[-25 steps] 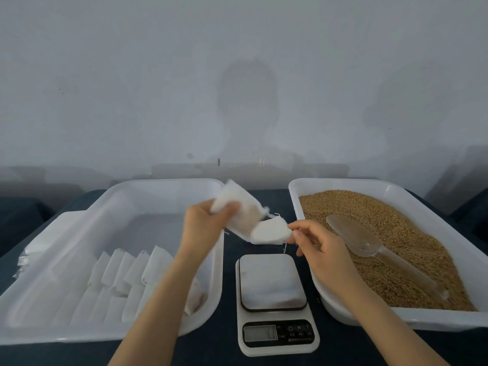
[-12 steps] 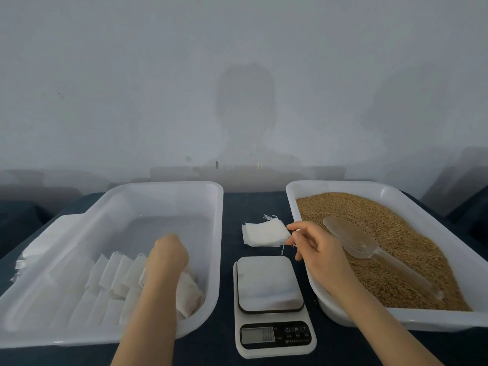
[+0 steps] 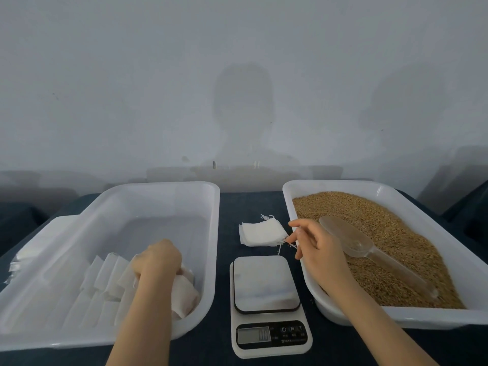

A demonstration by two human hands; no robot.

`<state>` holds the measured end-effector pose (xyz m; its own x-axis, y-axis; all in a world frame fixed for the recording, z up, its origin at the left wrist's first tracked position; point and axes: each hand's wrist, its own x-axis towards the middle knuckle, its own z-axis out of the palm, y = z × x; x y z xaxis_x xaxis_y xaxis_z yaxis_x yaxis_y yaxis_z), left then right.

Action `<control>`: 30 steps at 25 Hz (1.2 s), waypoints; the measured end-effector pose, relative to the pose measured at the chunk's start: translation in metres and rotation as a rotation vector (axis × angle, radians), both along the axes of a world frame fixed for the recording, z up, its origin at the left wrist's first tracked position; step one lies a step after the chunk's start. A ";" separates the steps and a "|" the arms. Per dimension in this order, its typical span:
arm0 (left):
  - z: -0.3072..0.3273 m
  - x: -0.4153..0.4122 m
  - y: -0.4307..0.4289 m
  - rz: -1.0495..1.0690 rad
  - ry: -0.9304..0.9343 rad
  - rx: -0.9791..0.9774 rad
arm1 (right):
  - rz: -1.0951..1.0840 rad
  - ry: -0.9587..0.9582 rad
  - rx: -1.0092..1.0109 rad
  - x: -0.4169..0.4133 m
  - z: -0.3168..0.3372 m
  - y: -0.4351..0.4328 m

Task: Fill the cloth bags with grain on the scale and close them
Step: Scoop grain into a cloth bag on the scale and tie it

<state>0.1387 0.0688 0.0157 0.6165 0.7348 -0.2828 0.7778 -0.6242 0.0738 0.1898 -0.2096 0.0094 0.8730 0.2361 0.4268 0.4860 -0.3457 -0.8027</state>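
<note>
My left hand (image 3: 158, 260) is down inside the white left tray (image 3: 163, 186), its fingers curled over a filled cloth bag (image 3: 184, 293) at the right end of a row of filled bags (image 3: 105, 276). A small stack of empty cloth bags (image 3: 261, 233) lies on the dark table behind the scale (image 3: 266, 283), whose platform is bare. My right hand (image 3: 319, 247) hovers at the stack's right corner with index finger and thumb spread, the thumb tip by the loose strings. The right tray (image 3: 340, 186) holds grain (image 3: 390, 233) with a clear plastic scoop (image 3: 353, 241) lying in it.
A flat pile of white material (image 3: 29, 253) sits at the far left beside the left tray. The wall stands close behind both trays. The scale's display (image 3: 253, 335) faces me at the table's front.
My left hand carried the filled bag down from above the scale into the left tray. The stack of empty bags came down onto the table, and my right fingers loosened at its corner.
</note>
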 end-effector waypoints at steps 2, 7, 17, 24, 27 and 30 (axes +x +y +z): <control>0.003 0.002 -0.003 0.048 -0.153 0.046 | -0.038 -0.003 0.021 0.001 0.000 -0.001; 0.015 0.038 -0.045 -0.416 -0.337 0.440 | -0.147 0.001 0.033 0.005 0.000 -0.001; -0.044 0.136 -0.113 -0.880 0.162 0.250 | -0.180 0.040 0.024 0.007 -0.001 -0.002; -0.040 0.136 -0.113 -0.878 0.068 0.358 | -0.160 0.000 0.001 0.007 0.000 0.002; -0.023 0.131 -0.109 -0.777 -0.003 0.310 | -0.174 -0.010 0.003 0.006 -0.001 0.000; 0.010 0.116 -0.097 -0.746 -0.235 0.211 | -0.188 -0.009 -0.010 0.006 0.001 0.001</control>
<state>0.2549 -0.0284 0.0256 0.9914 0.1298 0.0143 0.1297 -0.9915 0.0061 0.1960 -0.2088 0.0106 0.8984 0.0734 0.4331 0.4191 -0.4386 -0.7950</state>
